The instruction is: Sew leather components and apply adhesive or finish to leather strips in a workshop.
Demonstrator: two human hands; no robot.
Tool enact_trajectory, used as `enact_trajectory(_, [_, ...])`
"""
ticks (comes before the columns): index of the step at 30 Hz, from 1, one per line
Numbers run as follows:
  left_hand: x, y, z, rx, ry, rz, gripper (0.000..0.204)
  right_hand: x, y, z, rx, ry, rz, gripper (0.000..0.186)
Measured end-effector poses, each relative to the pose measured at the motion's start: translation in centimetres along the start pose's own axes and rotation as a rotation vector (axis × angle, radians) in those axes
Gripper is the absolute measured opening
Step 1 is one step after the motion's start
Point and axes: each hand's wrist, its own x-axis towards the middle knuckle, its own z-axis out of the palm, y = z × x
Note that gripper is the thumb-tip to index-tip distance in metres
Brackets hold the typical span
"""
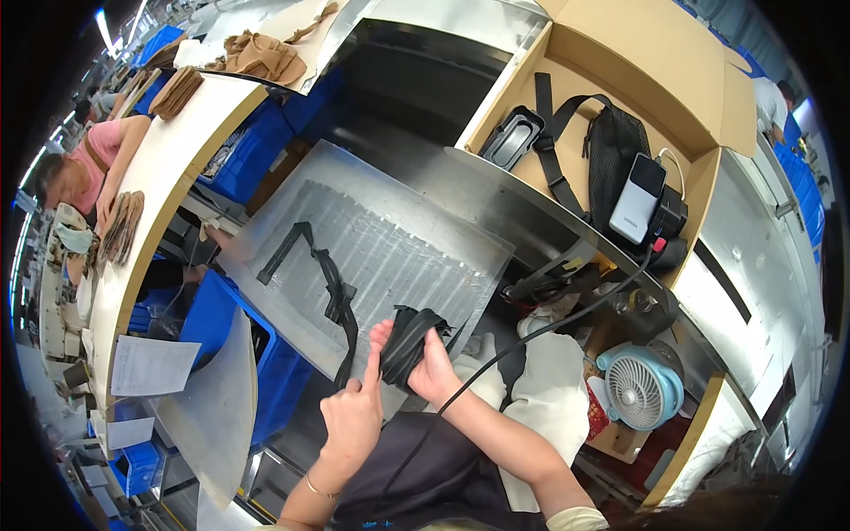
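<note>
A thick bundle of flat black strips [407, 343] is gripped in my right hand [432, 373], the thumb along its right side and fingertips showing at its left edge. My left hand [351, 414] is just below and left of it. Its index finger points up against the bundle's lower left edge while the other fingers curl in; whatever they may hold is hidden. More black strips [339, 288] lie bent and loosely stacked across a clear ridged board [398, 252], trailing down toward my left hand.
An open cardboard box [505, 97] at the upper right holds a power bank [636, 199], a black strap and a pouch. A black cable [531, 336] crosses over my right wrist. A blue fan [639, 389] stands at right, blue bins [274, 389] at left. Another person works at the left table.
</note>
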Motion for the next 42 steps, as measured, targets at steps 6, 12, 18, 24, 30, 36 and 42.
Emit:
enact_trajectory(6, [-2.4, 0.4, 2.1, -0.080, -0.009, -0.056, 0.069, -1.3, -1.5, 0.3, -0.007, 0.018, -0.054, 0.074])
enact_trajectory(12, [-4.2, 0.3, 4.1, -0.130, 0.020, -0.012, 0.068, -1.5, -2.1, 1.3, -0.233, 0.157, -0.124, 0.050])
enact_trajectory(18, [-6.9, -2.5, 10.5, -0.627, -0.121, -0.025, 0.057, -2.4, -3.4, 2.1, -0.419, 0.144, -0.141, 0.022])
enact_trajectory(24, [2.2, -8.4, 18.4, -0.472, 0.169, -0.474, 0.022, -2.8, -3.4, 2.1, -0.651, 0.067, -0.139, 0.026])
enact_trajectory(30, [7.4, -5.9, 13.9, -1.560, -0.090, -0.440, 0.016, -2.3, -4.7, 1.1, -0.602, 0.106, -0.138, 0.029])
enact_trajectory(36, [7.0, -7.0, 4.2, -1.695, -0.335, -0.290, 0.039, -2.4, -4.7, 1.7, -0.657, 0.188, -0.191, 0.027])
enact_trajectory(42, [4.1, -4.0, 1.7, -0.799, 0.103, -0.032, 0.041, -2.6, -2.7, 1.5, -0.721, 0.197, -0.218, 0.031])
